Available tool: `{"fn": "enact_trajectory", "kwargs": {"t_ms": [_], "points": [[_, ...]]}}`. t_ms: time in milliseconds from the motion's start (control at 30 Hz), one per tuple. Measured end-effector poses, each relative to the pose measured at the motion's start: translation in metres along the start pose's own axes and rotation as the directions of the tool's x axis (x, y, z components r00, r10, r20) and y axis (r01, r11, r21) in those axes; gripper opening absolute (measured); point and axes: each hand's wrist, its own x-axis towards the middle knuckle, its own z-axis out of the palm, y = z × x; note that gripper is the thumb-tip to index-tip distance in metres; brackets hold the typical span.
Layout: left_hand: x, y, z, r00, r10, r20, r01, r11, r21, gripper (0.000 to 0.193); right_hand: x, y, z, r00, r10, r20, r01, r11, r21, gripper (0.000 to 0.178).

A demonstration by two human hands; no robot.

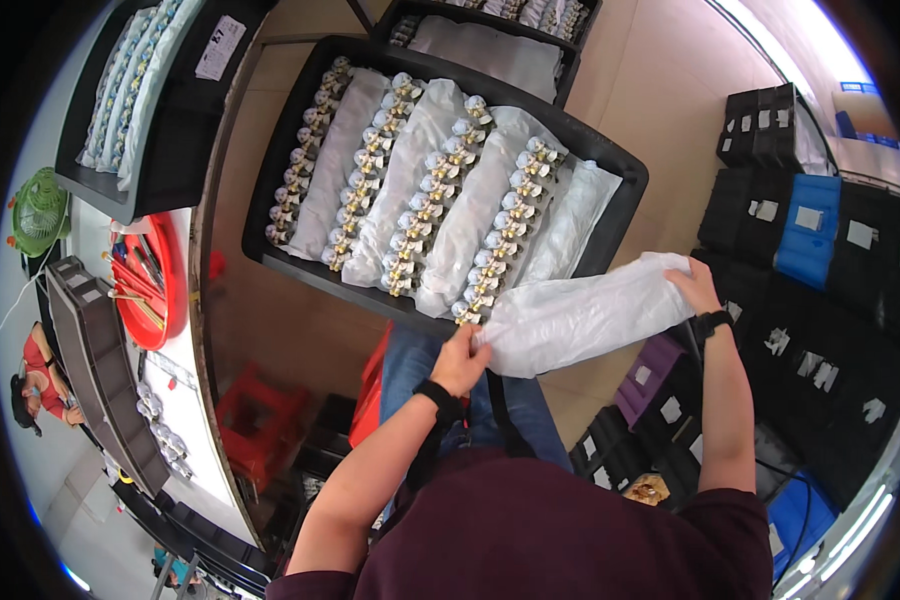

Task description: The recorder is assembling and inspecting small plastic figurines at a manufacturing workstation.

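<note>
A folded strip of thin white plastic sheet (585, 318) is stretched between my two hands, in front of the near right side of a black tray (632, 185). My left hand (458, 364) pinches the left end of the strip, close to the tray's near edge. At the far right end, my right hand (698, 288) grips the strip's upper corner. Inside the tray stand rows of small white and gold figurines (432, 187). Between the rows lie other white plastic strips (406, 180), and one more rests along the tray's right side.
Another black tray (160, 175) with wrapped rows sits at upper left, beside a red basin (175, 290) of brushes and a green fan (38, 212). Stacked black crates (820, 370) and a blue crate (810, 230) line the right. A red stool (260, 425) stands under the table. A person (45, 375) sits at far left.
</note>
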Motion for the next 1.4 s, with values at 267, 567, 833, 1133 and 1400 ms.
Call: {"fn": "enact_trajectory", "kwargs": {"t_ms": [267,567,833,1133,1400], "points": [[0.035,0.063,0.010,0.795,0.586,0.156,-0.571,0.637,0.517,0.077,0.021,0.046,0.040,0.957,0.287,0.035,-0.275,0.869,0.410,0.032],[0.088,0.029,0.047,0.804,0.416,0.425,-0.591,0.640,0.492,0.089,0.026,0.073,0.086,0.888,0.395,0.234,-0.443,0.598,0.668,0.051],[0.076,0.013,0.051,0.824,0.380,0.420,-0.553,0.699,0.453,0.071,0.016,0.071,0.095,0.807,0.272,0.525,-0.577,0.557,0.598,0.048],[0.073,0.007,0.041,0.919,0.172,0.353,-0.307,0.875,0.373,0.063,0.006,0.102,0.104,0.821,0.449,0.352,-0.570,0.635,0.521,0.061],[0.079,-0.006,0.028,0.945,0.135,0.298,-0.208,0.951,0.228,0.063,-0.081,0.080,0.090,0.823,0.276,0.496,-0.528,0.053,0.847,0.080]]}}
